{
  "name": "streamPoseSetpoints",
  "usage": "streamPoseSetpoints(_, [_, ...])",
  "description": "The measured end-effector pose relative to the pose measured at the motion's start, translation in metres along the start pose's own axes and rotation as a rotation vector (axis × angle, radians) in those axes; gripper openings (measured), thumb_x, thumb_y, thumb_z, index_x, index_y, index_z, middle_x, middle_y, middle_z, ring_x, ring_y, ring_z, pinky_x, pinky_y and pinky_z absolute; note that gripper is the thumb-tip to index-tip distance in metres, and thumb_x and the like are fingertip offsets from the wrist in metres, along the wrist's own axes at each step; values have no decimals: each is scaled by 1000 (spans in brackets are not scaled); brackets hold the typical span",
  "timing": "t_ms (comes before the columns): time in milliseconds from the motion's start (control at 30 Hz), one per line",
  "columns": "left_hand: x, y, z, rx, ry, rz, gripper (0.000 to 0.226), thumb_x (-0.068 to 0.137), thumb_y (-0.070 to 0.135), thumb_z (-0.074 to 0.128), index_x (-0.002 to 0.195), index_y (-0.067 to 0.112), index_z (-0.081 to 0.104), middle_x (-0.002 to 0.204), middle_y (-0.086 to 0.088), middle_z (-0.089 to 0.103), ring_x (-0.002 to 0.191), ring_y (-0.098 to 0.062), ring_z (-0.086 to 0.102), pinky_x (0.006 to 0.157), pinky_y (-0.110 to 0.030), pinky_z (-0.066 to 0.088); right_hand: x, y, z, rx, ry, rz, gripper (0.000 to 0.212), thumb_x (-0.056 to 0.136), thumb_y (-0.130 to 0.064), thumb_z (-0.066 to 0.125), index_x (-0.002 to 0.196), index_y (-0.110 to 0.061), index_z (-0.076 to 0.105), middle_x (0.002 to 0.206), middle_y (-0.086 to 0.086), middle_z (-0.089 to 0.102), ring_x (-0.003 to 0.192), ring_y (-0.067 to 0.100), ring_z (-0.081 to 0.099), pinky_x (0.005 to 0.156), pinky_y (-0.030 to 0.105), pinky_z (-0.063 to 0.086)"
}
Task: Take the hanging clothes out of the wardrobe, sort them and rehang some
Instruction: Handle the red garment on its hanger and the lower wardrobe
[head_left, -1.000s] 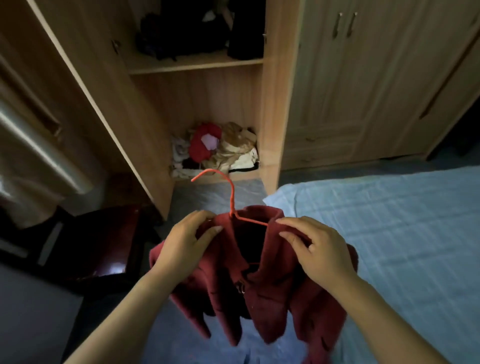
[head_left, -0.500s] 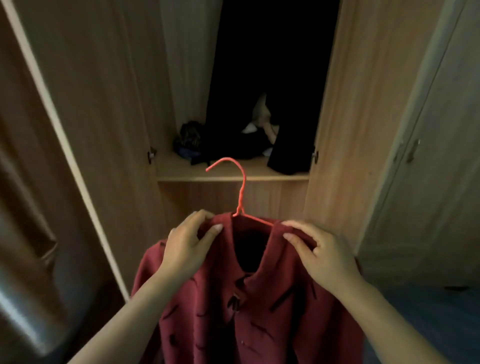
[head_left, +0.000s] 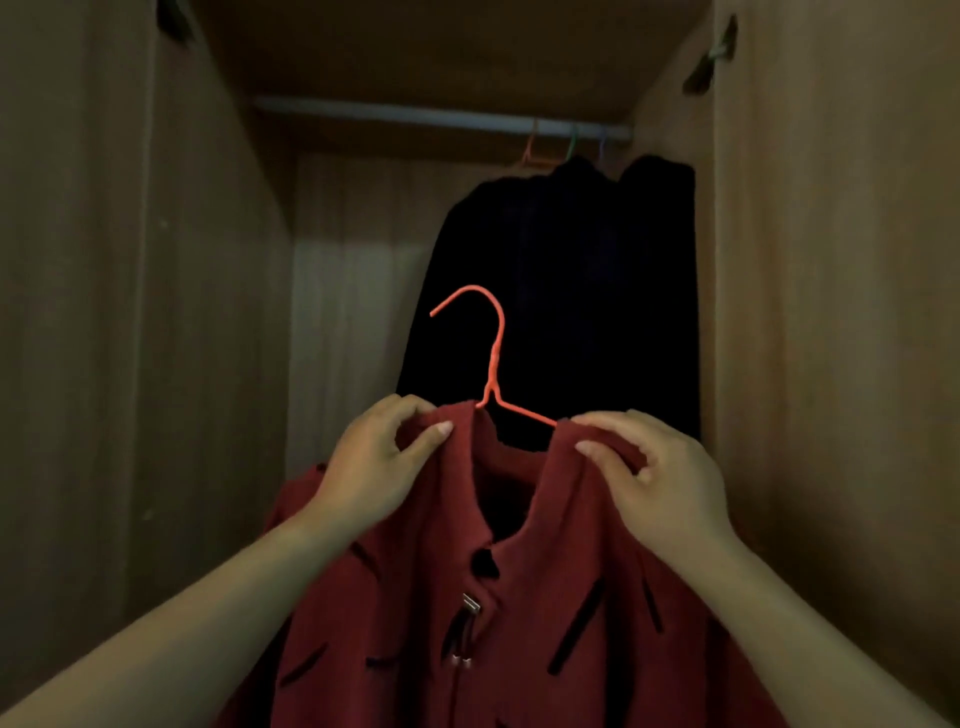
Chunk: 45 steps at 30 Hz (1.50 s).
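Note:
A dark red coat (head_left: 519, 597) with black dashes hangs on an orange wire hanger (head_left: 491, 358), whose hook points left and stands free in the air. My left hand (head_left: 379, 467) grips the coat's left shoulder and my right hand (head_left: 660, 478) grips its right shoulder. The coat is held up inside the open wardrobe, well below the pale hanging rail (head_left: 415, 111). Its lower part runs out of the frame.
Dark garments (head_left: 571, 291) hang on three hangers at the rail's right end. The rail's left part is bare. Wooden side walls (head_left: 130, 312) stand close on both sides, with the back panel (head_left: 353, 312) behind.
My view has swung up from the floor and the lower shelf to the rail. Both hands have lifted the coat on its hanger into the upper wardrobe compartment, with the same grip.

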<state>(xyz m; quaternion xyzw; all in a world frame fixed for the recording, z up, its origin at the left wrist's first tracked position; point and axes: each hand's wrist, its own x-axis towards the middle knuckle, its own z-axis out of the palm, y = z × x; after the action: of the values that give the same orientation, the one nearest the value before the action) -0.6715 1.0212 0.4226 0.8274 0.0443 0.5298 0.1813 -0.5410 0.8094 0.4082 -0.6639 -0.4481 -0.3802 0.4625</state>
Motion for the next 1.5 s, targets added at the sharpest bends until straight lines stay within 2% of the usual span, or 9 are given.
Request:
streamPoseSetpoints(133, [118, -39, 25, 119, 73, 126, 41, 80, 56, 45, 99, 25, 64, 97, 2, 62, 93, -13, 56, 80, -20, 38, 117, 41, 42, -33, 116, -56, 16, 83, -36, 63, 97, -43, 66, 88, -22, 65, 66, 3, 59, 64, 23, 47])
streamPoseSetpoints(267, [215, -74, 42, 154, 144, 166, 55, 82, 53, 38, 126, 25, 55, 120, -2, 54, 115, -15, 49, 92, -19, 32, 225, 71, 71, -133, 202, -45, 13, 85, -37, 62, 95, -41, 66, 66, -19, 56, 52, -1, 47, 54, 21, 35])
streamPoseSetpoints(400, [287, -113, 66, 210, 101, 229, 57, 85, 55, 35, 134, 30, 47, 131, 1, 47, 123, -17, 44, 101, -26, 33, 303, 90, 97, -233, 271, -34, 12, 87, -36, 60, 97, -40, 66, 73, -16, 56, 72, 11, 57, 60, 23, 34])
streamPoseSetpoints(533, [356, -154, 91, 225, 91, 256, 50, 93, 50, 40, 140, 33, 39, 145, 1, 35, 132, -20, 35, 108, -31, 30, 370, 98, 127, -331, 333, -14, 14, 89, -38, 57, 100, -39, 65, 100, -8, 66, 96, 19, 60, 65, 25, 37])
streamPoseSetpoints(900, [534, -228, 114, 109, 155, 320, 50, 94, 49, 38, 140, 31, 38, 146, 0, 35, 133, -20, 35, 108, -34, 32, 545, 84, 183, -538, 437, 39, 20, 92, -33, 54, 110, -33, 63, 112, -1, 65, 99, 23, 59, 67, 26, 36])
streamPoseSetpoints(1200, [546, -273, 157, -113, 150, 386, 51, 93, 51, 30, 141, 34, 33, 150, 5, 31, 136, -13, 30, 110, -36, 30, 562, 95, 243, -709, 430, 14, 19, 90, -33, 56, 109, -33, 61, 110, 0, 63, 94, 19, 59, 71, 33, 51])
streamPoseSetpoints(1333, [519, -281, 171, -229, 206, 390, 63, 87, 63, 24, 142, 33, 32, 147, 8, 33, 125, -9, 41, 105, -32, 35, 518, 114, 257, -940, 512, -151, 40, 95, -39, 41, 132, -24, 48, 132, 8, 49, 118, 27, 48, 93, 39, 37])
streamPoseSetpoints(1400, [499, -282, 178, -222, 225, 404, 67, 86, 69, 25, 142, 33, 31, 146, 9, 34, 124, -7, 41, 103, -28, 34, 487, 129, 260, -942, 467, -160, 48, 96, -44, 34, 139, -24, 41, 147, 11, 33, 135, 29, 29, 111, 42, 19])
streamPoseSetpoints(1500, [463, -282, 190, -174, 195, 423, 78, 77, 69, 20, 145, 31, 25, 148, 10, 29, 132, -6, 32, 106, -26, 30, 427, 158, 270, -903, 353, -146, 59, 90, -51, 23, 139, -24, 42, 153, 9, 25, 141, 28, 18, 114, 41, 7])
